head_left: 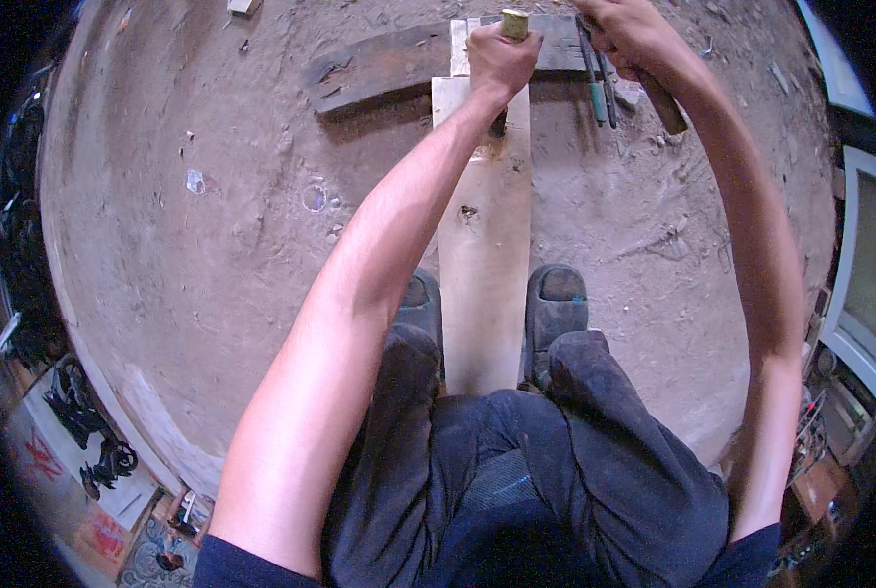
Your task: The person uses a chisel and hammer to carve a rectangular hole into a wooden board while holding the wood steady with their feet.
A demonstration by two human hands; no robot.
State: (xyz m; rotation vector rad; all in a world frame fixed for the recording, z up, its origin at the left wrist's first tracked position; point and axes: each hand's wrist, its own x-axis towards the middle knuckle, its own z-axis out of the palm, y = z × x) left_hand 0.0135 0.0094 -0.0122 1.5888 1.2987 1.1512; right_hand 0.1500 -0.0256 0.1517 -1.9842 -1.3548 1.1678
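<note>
The person's left hand [504, 64] is closed in a fist around a tool with a yellowish-green handle [514, 24], whose butt rises above the thumb side. The hand stands over the far part of a pale wooden board [487, 265], which runs from beneath this hand back toward the body, passing between the two shoes. Just below the left wrist a dark patch shows on the board; whether it is part of the tool or a cut in the wood cannot be told. Nearer the body than that patch, a dark knot [467, 214] marks the board's face.

The right hand [639, 37], at the upper edge of the view and to the right of the left one, has its fingers wrapped around a brown handle [665, 108]. One end of it sticks out below the palm, beside the forearm; the other end is not clearly seen.

A dark, weathered timber [384, 71] lies crosswise beneath the left hand, extending to either side of the board. Between the hands, slightly nearer the body, lie a turquoise-handled tool [597, 101] and a slim black tool [610, 106], side by side, reaching down to the dirt floor [252, 265].
</note>
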